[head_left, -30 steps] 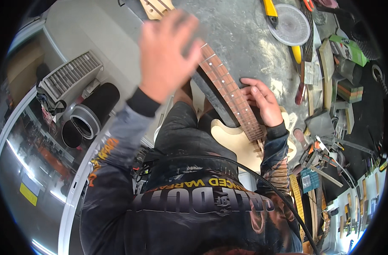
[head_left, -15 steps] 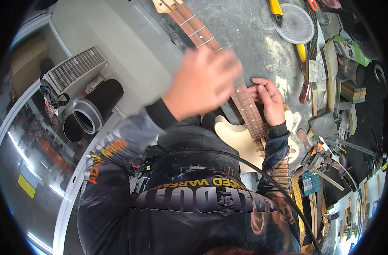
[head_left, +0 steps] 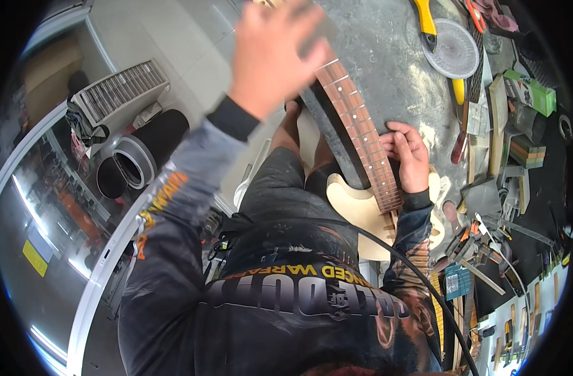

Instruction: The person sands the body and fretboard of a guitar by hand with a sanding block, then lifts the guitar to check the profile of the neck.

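An electric guitar neck [head_left: 360, 116] with a brown fretboard, metal frets and pale dots runs diagonally up from a pale unfinished guitar body [head_left: 347, 202]. My left hand [head_left: 268, 62] is over the far part of the neck, near the headstock [head_left: 269, 2]. Its fingers are smeared by motion, and whether anything lies under them is hidden. At the neck's right edge, near the body, my right hand [head_left: 410, 160] is loosely curled. Its fingertips touch the edge, and its forearm passes over the body.
The guitar rests on a dusty grey bench [head_left: 377, 44]. Right of it are a clear round lid [head_left: 452, 53], a yellow-handled tool [head_left: 426, 22], wood blocks [head_left: 526, 150] and clamps [head_left: 471, 235]. A black cable [head_left: 402, 257] crosses before me. A black cylinder [head_left: 164, 135] stands at left.
My left hand has moved up the neck toward the headstock, uncovering the middle frets. My right hand stays beside the neck. The whole view has shifted slightly.
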`<state>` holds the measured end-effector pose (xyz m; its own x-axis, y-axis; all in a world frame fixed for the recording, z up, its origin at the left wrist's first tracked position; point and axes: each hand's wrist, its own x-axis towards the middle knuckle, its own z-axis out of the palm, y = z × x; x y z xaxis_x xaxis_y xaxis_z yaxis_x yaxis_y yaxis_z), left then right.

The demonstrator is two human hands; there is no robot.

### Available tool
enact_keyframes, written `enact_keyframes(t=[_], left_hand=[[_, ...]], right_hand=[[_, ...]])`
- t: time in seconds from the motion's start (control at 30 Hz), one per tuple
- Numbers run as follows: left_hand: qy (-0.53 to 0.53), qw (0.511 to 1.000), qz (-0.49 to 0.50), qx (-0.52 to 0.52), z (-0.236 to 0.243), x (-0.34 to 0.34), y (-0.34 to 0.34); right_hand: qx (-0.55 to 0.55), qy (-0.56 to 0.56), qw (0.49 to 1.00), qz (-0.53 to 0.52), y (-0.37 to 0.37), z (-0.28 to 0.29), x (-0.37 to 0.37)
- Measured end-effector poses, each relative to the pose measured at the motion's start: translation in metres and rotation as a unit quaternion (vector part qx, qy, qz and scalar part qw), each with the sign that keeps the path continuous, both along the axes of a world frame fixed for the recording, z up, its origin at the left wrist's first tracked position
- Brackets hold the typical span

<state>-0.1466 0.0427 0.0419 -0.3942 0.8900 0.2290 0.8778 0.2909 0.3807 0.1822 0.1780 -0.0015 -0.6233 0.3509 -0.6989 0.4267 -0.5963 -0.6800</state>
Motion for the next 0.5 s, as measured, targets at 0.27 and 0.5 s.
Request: enact_keyframes(t=[0.27,0.5], left_hand=[[0.043,0.997,-0.011,0.065,-0.017,-0.028,-0.004],[-0.054,0.996,-0.073,0.015,0.003,0.006,-0.012]], right_hand=[[0.010,0.005,1.000,-0.014,-0.003,-0.002,0.001],[0.024,-0.007,1.000,-0.015,-0.003,-0.001,-0.003]])
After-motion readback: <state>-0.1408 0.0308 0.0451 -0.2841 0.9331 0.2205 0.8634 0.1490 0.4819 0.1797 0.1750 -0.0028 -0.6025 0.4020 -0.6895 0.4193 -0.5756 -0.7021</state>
